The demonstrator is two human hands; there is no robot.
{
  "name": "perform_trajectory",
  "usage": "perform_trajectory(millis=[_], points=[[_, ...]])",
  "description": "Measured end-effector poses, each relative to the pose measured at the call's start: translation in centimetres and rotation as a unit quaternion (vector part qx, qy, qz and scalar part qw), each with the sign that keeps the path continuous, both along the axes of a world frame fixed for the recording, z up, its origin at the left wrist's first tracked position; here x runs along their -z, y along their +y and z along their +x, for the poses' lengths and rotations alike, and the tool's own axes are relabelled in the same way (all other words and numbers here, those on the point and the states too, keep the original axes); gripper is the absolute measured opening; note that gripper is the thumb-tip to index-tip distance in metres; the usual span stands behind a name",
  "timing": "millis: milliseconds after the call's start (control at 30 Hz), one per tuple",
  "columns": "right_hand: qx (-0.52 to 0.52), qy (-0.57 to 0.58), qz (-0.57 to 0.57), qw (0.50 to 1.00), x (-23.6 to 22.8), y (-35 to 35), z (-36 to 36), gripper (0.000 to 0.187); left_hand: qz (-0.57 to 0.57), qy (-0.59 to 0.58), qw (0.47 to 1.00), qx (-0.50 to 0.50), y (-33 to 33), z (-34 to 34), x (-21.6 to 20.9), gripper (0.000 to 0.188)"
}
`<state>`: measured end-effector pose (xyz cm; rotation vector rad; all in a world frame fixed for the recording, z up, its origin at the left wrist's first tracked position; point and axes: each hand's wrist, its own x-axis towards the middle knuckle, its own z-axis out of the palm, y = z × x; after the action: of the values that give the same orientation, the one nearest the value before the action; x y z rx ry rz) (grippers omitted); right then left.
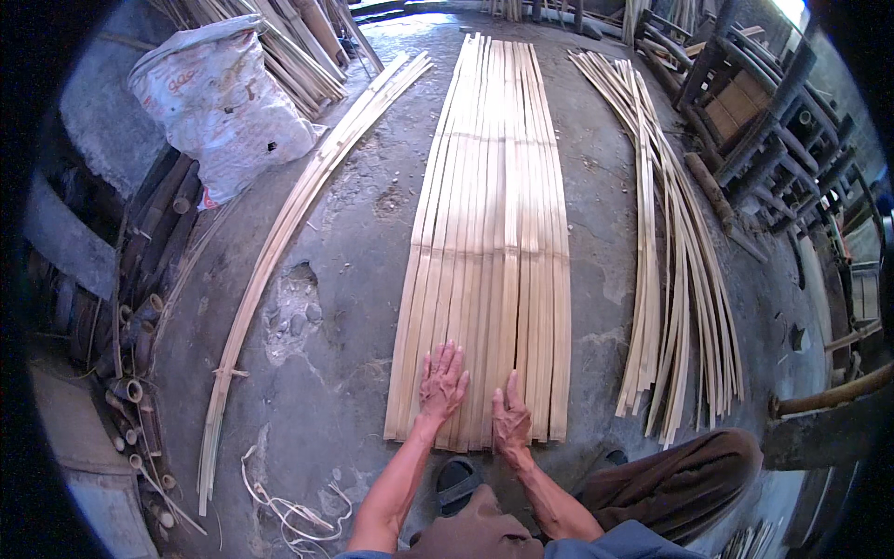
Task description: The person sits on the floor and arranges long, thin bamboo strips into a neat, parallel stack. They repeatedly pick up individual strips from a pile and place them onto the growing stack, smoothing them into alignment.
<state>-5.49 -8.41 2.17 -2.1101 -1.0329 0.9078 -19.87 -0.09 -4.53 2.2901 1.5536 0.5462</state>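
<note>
Keeping the wooden strips point(466, 298) aligned likely calls for gentle, even pressure: they run from twelve o'clock to six, the left hand point(443, 384) lying on them, fingers loosely spread; the right hand point(511, 424) extends one finger towards twelve, its grip I cannot tell.

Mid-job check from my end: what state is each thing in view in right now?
Left hand: open, palm down on middle strips.
Right hand: on middle strips, one finger extended; grip unclear.
Middle strips: flat, side by side, narrow gap near right hand.
Left-side strips: bunched, apparently tied near the close end.
Right-side strips: fanned out, some crossing.
Cord: loosely tangled on floor.
White sack: creased.
</note>
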Motion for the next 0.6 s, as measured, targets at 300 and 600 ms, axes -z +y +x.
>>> perform_trajectory(millis=[300, 600], points=[[-0.022, -0.036, 0.013, 0.999, 0.4, 1.5, 1.0, 0.059, 0.001, 0.004, 1.000, 0.002, 0.9, 0.2, -0.3, 0.058], [-0.096, -0.133, 0.049, 0.985, 2.1, 1.6, 1.8, 0.056, 0.025, -0.002, 1.000, 0.004, 1.1, -0.3, 0.3, 0.058]])
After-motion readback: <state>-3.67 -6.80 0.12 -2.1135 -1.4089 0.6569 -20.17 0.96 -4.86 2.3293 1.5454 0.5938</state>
